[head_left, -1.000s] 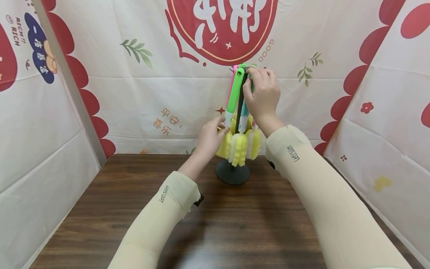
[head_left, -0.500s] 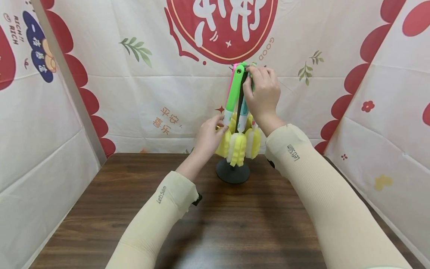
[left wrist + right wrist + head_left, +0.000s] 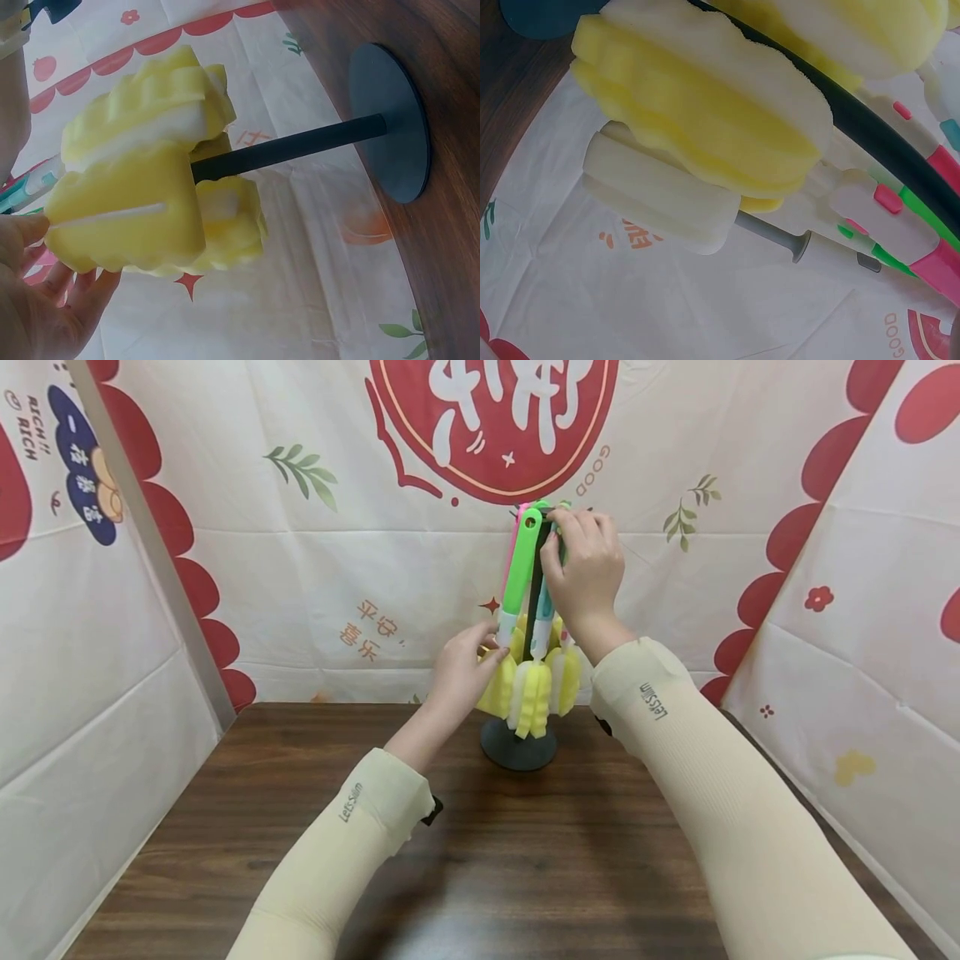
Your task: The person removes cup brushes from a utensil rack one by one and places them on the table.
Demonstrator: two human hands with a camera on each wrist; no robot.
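Observation:
Several sponge-headed bottle brushes hang handle-up around a black stand (image 3: 518, 748) with a round base. My left hand (image 3: 467, 668) pinches the green-handled brush (image 3: 519, 574) at its white lower handle, just above the yellow sponge. In the left wrist view the thumb and fingers of that hand lie on either side of a yellow sponge head (image 3: 127, 206). High up, my right hand (image 3: 588, 564) grips the top of the stand, its thumb overlapping the blue-handled brush (image 3: 540, 639). Its fingertips partly hide the hooks. The right wrist view shows a white sponge head (image 3: 660, 191) beside a yellow one (image 3: 705, 112).
The stand is on a dark wooden table (image 3: 480, 860), near its back edge. A printed cloth (image 3: 360, 560) hangs close behind, and more cloth walls the left and right sides. Pink-handled brushes (image 3: 892, 214) hang on the stand too.
My left hand and the green-handled brush have shifted slightly left, and the left forearm has drawn a little left. My right hand keeps its place at the top of the stand.

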